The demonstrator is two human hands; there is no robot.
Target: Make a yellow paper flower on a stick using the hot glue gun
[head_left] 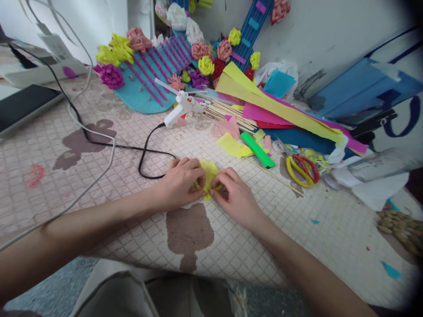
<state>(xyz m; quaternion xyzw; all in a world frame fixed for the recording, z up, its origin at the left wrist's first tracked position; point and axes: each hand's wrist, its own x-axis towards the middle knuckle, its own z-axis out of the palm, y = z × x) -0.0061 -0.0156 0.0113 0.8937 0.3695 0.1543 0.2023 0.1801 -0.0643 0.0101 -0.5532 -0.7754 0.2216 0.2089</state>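
Pinching the yellow paper piece (pixel 209 171) between fingers and thumbs from both sides, the left hand (pixel 181 182) and right hand (pixel 237 196) hold it, in the head view, at the near part of the counter (pixel 238 251). Its broad end points away from the person and a small tip toward them, the long axis running roughly front to back. The fingers hide its side edges, and its folds are hard to make out.
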